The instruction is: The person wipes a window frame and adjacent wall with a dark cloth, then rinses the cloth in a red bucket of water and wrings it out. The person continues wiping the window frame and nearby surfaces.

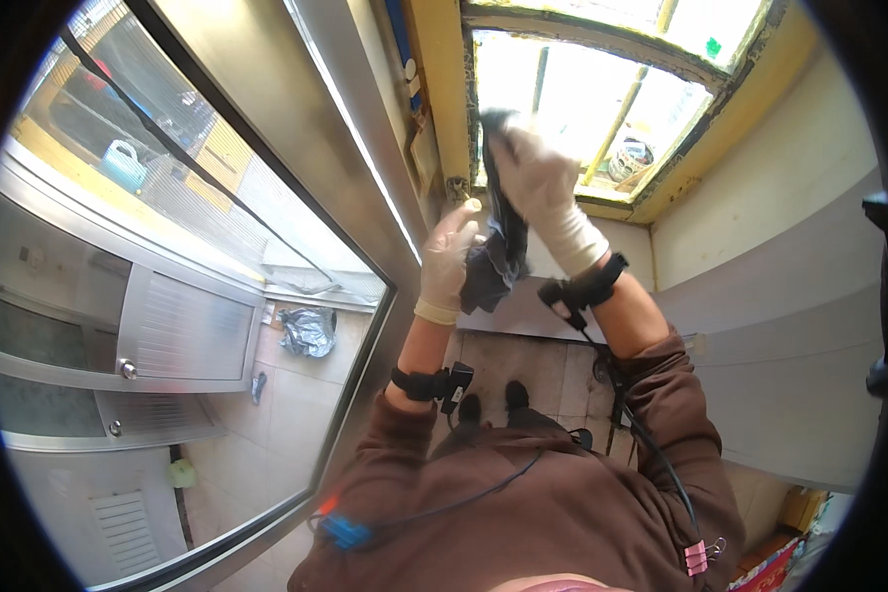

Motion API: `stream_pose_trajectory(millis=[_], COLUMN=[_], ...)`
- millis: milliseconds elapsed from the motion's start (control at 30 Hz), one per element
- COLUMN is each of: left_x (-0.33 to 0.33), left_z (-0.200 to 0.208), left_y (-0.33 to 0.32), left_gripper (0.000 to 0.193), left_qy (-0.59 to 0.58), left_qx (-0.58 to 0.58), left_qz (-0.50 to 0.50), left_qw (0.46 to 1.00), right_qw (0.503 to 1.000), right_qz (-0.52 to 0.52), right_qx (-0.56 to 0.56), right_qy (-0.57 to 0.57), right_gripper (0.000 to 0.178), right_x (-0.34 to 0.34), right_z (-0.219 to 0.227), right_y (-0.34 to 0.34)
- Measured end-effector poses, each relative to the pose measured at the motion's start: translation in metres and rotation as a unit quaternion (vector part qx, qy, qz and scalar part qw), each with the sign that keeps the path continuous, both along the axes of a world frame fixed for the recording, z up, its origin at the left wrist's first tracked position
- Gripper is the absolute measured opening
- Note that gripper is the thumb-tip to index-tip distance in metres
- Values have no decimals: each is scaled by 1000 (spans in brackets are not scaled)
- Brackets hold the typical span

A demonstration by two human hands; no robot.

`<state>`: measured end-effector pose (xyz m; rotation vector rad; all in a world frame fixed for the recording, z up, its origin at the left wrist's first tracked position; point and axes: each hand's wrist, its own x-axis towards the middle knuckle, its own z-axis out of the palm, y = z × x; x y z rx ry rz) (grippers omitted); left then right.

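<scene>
My right hand (548, 187), in a pale thin glove, is closed around a dark grey cloth (496, 261) and raised against the lower part of a window (553, 109) with a worn yellow frame. The cloth's upper end is blurred near the glass, and its loose folds hang down between my hands. To the left, my gloved left hand (449, 259) is held up with its fingers partly stretched toward the window's lower left corner. Its fingertips come close to the cloth; whether they touch it I cannot tell.
At left stands a metal-framed glass panel (360, 370), with a grey door (192, 331) and a crumpled plastic bag (309, 332) seen through it. A white curved surface (779, 365) is at right. Black straps and cables run along both my forearms.
</scene>
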<state>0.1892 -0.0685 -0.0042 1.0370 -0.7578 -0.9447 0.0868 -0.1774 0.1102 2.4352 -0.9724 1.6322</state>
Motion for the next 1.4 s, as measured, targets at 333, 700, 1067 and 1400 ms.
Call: stream_pose_trajectory(millis=[333, 700, 1067, 1400], left_x=[-5, -21, -56, -64], left_z=[7, 24, 27, 22], left_y=[-3, -7, -17, -17], left_gripper=[38, 30, 27, 24], left_qy=[71, 98, 88, 74], left_qx=[-20, -79, -36, -18], left_qz=[-26, -40, -175, -162], left_qw=[997, 991, 980, 984], right_qw=[989, 965, 944, 944], right_qz=[-4, -30, -161, -157], right_qx=[34, -261, -33, 14], right_qy=[142, 18, -287, -291], right_gripper=[13, 21, 26, 31], right_x=[-6, -30, -128, -146], right_z=[5, 78, 8, 38], right_y=[2, -25, -55, -40])
